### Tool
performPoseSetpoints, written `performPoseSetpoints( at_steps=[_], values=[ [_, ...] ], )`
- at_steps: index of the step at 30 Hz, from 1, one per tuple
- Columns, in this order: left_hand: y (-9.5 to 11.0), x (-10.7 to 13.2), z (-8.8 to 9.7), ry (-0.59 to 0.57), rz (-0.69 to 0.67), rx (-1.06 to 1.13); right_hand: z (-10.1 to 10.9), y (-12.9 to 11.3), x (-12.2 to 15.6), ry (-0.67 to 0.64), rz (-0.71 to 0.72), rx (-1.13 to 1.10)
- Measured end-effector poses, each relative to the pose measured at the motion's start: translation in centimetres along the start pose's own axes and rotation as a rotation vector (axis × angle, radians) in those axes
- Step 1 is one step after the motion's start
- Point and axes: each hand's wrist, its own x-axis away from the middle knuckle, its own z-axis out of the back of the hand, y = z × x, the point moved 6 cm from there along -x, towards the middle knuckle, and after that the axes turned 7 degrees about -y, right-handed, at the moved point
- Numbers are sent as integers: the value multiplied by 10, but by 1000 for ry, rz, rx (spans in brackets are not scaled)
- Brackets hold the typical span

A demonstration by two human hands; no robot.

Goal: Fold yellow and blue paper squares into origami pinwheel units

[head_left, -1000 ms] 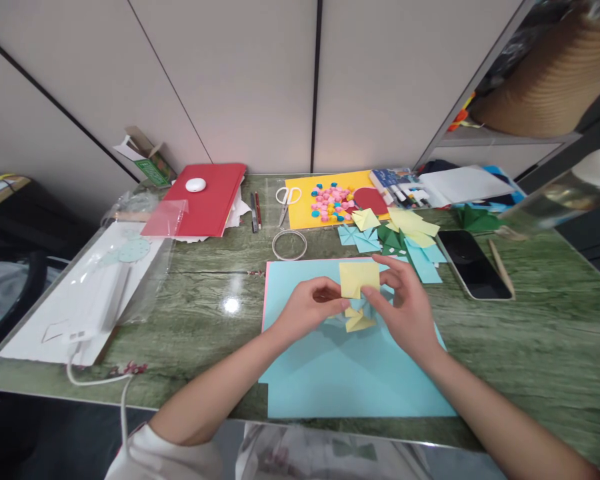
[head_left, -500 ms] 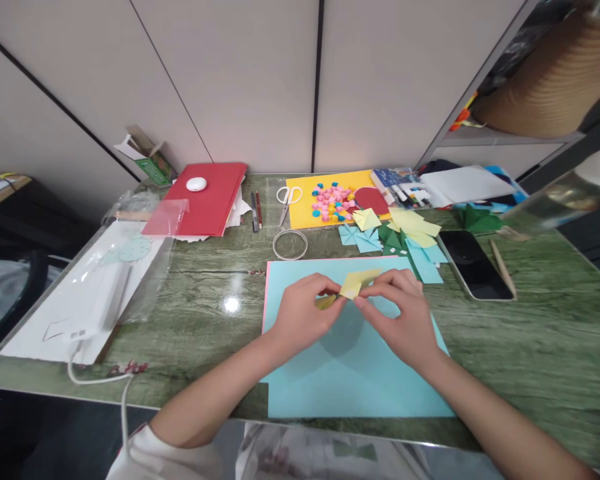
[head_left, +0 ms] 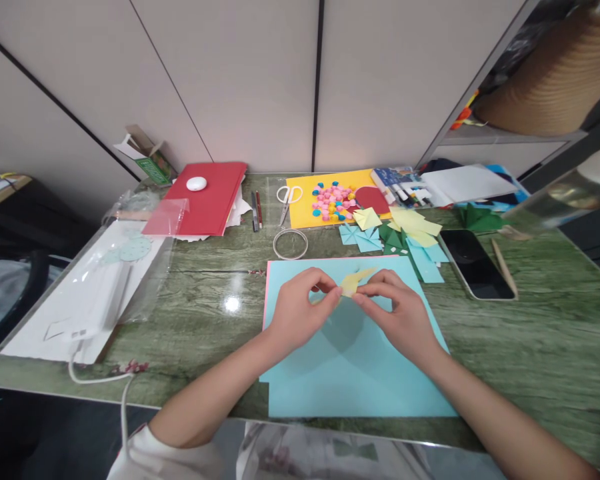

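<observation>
Between my two hands is a small piece of folded yellow paper (head_left: 353,281), raised over a light blue sheet (head_left: 360,380). My left hand (head_left: 303,305) pinches its left edge between thumb and forefinger. From the other side, my right hand (head_left: 399,308) grips the lower right part with its thumb and fingertips. One pointed flap of the paper sticks up to the right. My fingers hide some of its folds. Beyond the sheet lie folded light blue pieces (head_left: 361,238) and loose yellow papers (head_left: 415,225).
A metal ring (head_left: 290,245) and white-handled scissors (head_left: 289,197) lie behind the sheet. Pink, blue and yellow bits (head_left: 333,200) sit on a yellow sheet. At right is a phone (head_left: 476,265); at left, a red folder (head_left: 205,200) and a white power strip (head_left: 103,300).
The yellow paper has turned between my fingers, so its flap now looks narrower and points up to the right. Both hands have shifted only slightly.
</observation>
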Motion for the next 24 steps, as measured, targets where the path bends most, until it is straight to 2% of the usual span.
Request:
performPoseSetpoints(
  at_steps=[4, 8, 11, 18, 24],
  values=[
    [-2, 1, 2, 73, -16, -8, -1, 0, 1, 4, 22, 5],
    [6, 8, 4, 233, -241, -212, 0, -4, 3, 41, 37, 70],
    [11, 13, 0, 271, -376, -368, 1, -6, 6, 89, 65, 135],
    [15, 14, -2, 258, -395, -395, -1, -13, 12, 184, 204, 412],
    [16, 14, -3, 253, -412, -448, -3, -18, 16, 219, 271, 521]
  ],
)
